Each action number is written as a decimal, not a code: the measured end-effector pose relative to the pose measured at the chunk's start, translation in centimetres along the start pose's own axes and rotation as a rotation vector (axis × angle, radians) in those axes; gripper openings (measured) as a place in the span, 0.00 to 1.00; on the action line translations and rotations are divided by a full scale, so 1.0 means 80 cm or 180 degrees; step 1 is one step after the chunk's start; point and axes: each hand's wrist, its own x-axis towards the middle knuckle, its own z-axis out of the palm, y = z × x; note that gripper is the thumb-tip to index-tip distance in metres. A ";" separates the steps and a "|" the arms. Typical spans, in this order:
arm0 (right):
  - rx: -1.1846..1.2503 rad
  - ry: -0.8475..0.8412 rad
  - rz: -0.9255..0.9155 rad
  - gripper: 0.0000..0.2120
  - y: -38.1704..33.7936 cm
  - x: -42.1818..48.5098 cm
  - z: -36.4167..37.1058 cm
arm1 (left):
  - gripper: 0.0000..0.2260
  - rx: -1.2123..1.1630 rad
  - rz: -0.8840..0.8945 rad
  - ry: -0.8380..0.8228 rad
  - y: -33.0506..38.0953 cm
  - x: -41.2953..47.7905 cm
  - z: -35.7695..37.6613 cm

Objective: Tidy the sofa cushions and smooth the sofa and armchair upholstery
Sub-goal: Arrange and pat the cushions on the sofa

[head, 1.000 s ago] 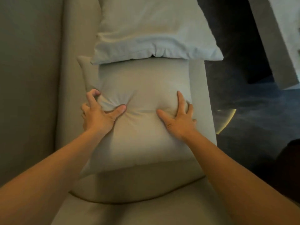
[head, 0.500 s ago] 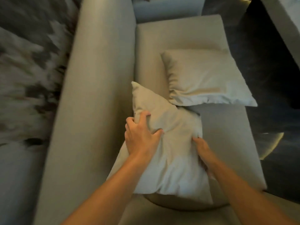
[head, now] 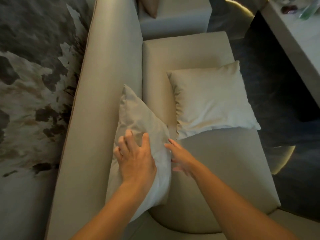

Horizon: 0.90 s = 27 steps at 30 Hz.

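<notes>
A pale cushion (head: 135, 118) leans upright against the beige sofa backrest (head: 107, 84). My left hand (head: 135, 158) lies on its front face with fingers spread, pressing it toward the backrest. My right hand (head: 180, 156) is open at the cushion's right edge, fingertips touching the fabric. A second pale cushion (head: 211, 101) lies flat on the sofa seat (head: 225, 161), further along and apart from both hands.
A brown cushion (head: 150, 6) shows at the sofa's far end. A grey table (head: 297, 40) with small items stands at the upper right over dark floor. A mottled grey and cream wall surface (head: 31, 84) runs behind the backrest.
The near cushion went from lying flat on the seat to standing against the backrest. Both hands have loosened from gripping it to open contact. My view has shifted left.
</notes>
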 end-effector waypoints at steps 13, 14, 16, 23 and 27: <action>-0.2302 0.2412 -0.1322 0.36 -0.199 0.113 -0.321 | 0.32 -0.1930 -0.0448 -0.0805 0.256 0.273 0.109; -0.2546 0.2439 -0.1094 0.38 -0.193 0.131 -0.337 | 0.36 -0.1912 -0.0586 -0.0786 0.268 0.293 0.131; -0.2677 0.2359 -0.0832 0.37 -0.160 0.172 -0.356 | 0.43 -0.1902 -0.0783 -0.0814 0.278 0.319 0.182; -0.2081 0.2630 -0.1402 0.34 -0.135 0.239 -0.368 | 0.46 -0.2051 -0.0898 -0.0301 0.295 0.361 0.263; -0.1938 0.2676 -0.1312 0.29 -0.153 0.219 -0.359 | 0.43 -0.1863 -0.0696 -0.0396 0.290 0.365 0.218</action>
